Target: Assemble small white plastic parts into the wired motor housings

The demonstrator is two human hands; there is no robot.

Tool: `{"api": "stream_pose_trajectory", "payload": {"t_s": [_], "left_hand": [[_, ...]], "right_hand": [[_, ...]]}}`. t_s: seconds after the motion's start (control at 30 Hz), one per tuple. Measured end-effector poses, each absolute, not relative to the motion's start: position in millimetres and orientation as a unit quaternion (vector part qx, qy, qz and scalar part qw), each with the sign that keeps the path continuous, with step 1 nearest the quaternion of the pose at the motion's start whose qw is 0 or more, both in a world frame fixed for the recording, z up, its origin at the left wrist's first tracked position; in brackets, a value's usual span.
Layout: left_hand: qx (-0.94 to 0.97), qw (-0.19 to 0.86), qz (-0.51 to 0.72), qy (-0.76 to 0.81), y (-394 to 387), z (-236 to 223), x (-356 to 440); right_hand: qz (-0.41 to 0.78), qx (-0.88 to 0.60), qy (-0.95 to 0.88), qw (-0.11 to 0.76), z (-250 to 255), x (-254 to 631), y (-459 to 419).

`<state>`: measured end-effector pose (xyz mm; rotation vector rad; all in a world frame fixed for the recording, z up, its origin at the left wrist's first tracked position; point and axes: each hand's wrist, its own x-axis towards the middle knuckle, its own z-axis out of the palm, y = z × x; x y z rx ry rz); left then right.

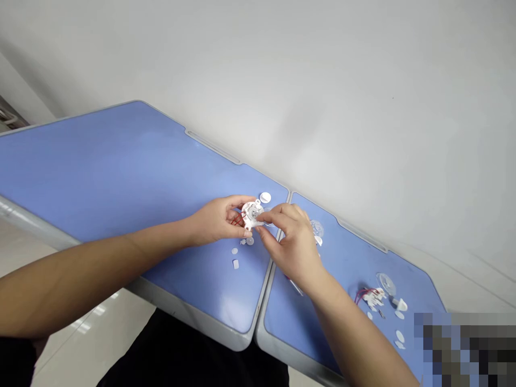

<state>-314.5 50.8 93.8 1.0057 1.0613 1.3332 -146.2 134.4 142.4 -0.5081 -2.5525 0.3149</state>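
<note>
My left hand [220,219] is closed around the edge of a small white round plastic housing [250,210], thumb below and fingers above. Red wires [237,219] run out of its left side. Inside the housing sits a greyish round part, too small to make out. My right hand [292,236] reaches in from the right, thumb and index finger pinched together at the housing's right edge. Whatever lies between those fingertips is hidden. Just beyond the housing lies a white disc [265,198]. A clear round piece [269,216] shows partly behind my right fingers.
Small white pieces [236,264] lie on the blue table [121,172] below my left hand. Past a seam, the right table holds a clear disc [317,228], a white part with red wires [374,296] and another clear disc [386,283]. A wall [322,97] rises behind.
</note>
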Motion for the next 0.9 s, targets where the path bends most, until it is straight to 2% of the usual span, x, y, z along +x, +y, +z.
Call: {"api": "stream_pose_trajectory", "payload": {"t_s": [0.2,0.53,0.9], "left_hand": [[0.429,0.553,0.555,0.448,51,92,-314],[0.434,0.563,0.543,0.447,51,89,-313],[0.433,0.563,0.535,0.458,53,90,-313]], "right_hand": [[0.022,-0.154,-0.958,0.243,141,-148,133],[0.063,-0.150,-0.963,0.217,144,-149,134],[-0.001,-0.084,-0.979,0.187,145,-151,143]]}}
